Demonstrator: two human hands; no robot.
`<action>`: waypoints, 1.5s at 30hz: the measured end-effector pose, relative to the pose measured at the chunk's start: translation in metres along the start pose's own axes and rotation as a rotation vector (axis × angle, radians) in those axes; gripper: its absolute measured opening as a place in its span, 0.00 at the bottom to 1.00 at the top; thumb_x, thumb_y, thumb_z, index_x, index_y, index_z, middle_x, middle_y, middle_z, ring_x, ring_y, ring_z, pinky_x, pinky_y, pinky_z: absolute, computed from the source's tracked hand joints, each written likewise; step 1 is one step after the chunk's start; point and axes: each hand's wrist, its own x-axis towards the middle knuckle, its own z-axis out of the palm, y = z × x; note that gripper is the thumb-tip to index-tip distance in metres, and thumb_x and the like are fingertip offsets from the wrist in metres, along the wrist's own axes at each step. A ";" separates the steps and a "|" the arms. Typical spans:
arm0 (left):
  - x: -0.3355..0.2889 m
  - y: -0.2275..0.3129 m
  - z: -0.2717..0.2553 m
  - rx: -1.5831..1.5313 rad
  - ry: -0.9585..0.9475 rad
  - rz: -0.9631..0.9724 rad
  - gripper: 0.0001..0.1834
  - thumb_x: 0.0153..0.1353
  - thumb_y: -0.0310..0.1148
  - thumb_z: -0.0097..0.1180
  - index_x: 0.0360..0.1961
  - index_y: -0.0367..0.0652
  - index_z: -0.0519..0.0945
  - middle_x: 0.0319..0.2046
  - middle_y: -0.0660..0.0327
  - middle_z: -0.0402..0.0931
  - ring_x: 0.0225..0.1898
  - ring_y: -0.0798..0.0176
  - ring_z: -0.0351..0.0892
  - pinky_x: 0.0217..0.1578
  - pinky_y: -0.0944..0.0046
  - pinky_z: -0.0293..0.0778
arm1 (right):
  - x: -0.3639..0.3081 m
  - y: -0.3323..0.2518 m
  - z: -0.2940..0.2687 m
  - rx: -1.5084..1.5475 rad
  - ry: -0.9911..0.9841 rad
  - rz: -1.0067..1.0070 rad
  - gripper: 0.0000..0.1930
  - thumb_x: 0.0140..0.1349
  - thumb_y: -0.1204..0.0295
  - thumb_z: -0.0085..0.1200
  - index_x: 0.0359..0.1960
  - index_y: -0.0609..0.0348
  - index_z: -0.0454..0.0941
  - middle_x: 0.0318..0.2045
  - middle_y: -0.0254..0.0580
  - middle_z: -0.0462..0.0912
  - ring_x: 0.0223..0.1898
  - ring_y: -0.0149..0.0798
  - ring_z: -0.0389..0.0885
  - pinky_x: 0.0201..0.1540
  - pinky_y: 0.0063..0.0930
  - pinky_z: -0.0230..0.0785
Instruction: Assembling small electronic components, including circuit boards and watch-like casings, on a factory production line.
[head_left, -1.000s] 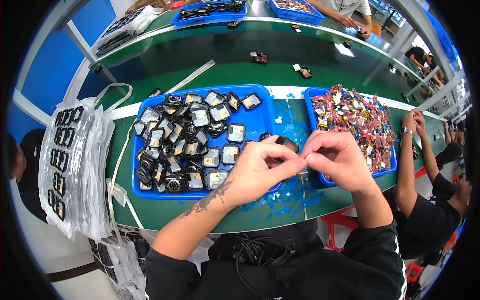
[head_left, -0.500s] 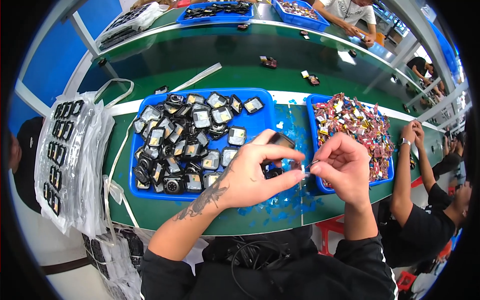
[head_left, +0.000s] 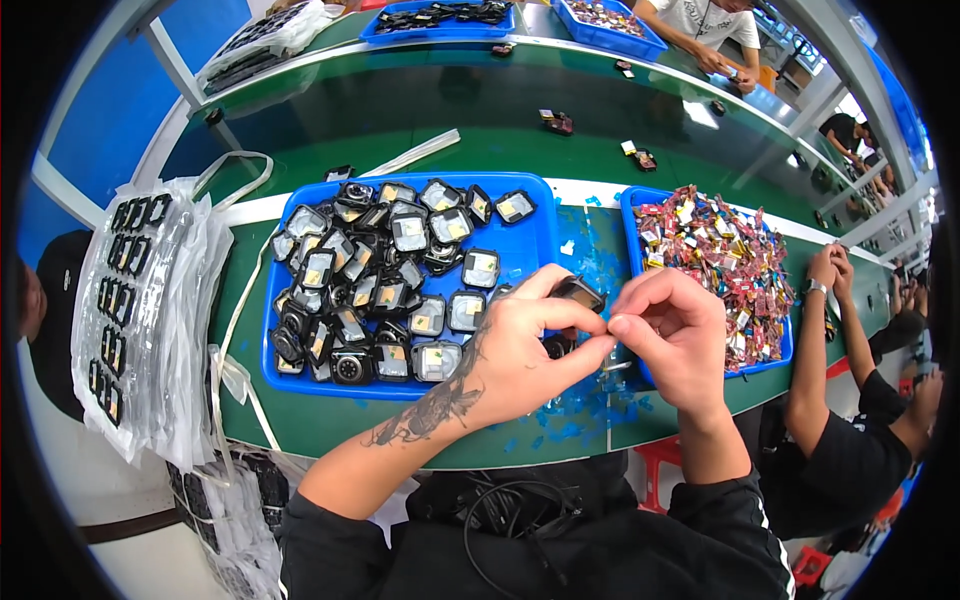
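My left hand (head_left: 535, 350) holds a black square housing (head_left: 580, 291) in its curled fingers, while its thumb and index finger are pinched together. My right hand (head_left: 675, 345) is closed, with thumb and index finger meeting the left fingertips. What the right fingertips pinch is too small or too hidden to name. Under and left of my left hand is a blue tray (head_left: 530, 250) of black housings (head_left: 410, 232) with pale insides, some showing a round lens-like part. Behind my right hand stands a second blue tray (head_left: 632, 225) filled with small reddish circuit pieces (head_left: 745, 260).
Blue film scraps (head_left: 560, 420) litter the green table. A green belt (head_left: 330, 120) beyond carries scattered small parts (head_left: 556, 122). At left lie plastic-wrapped trays of black frames (head_left: 125, 250). Co-workers sit at right and far right; one's raised hands (head_left: 830, 268) are near the right tray.
My hands have come together at the fingertips, where a small gap showed before. The view has shifted slightly, and the parts on the belt appear farther right.
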 end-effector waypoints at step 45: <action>-0.002 0.000 0.006 -0.379 -0.071 -0.268 0.24 0.65 0.15 0.40 0.63 0.32 0.63 0.60 0.53 0.69 0.62 0.65 0.68 0.61 0.64 0.65 | -0.004 -0.002 0.024 -0.586 0.175 -0.169 0.08 0.51 0.83 0.63 0.33 0.60 0.83 0.25 0.39 0.81 0.19 0.30 0.71 0.21 0.23 0.63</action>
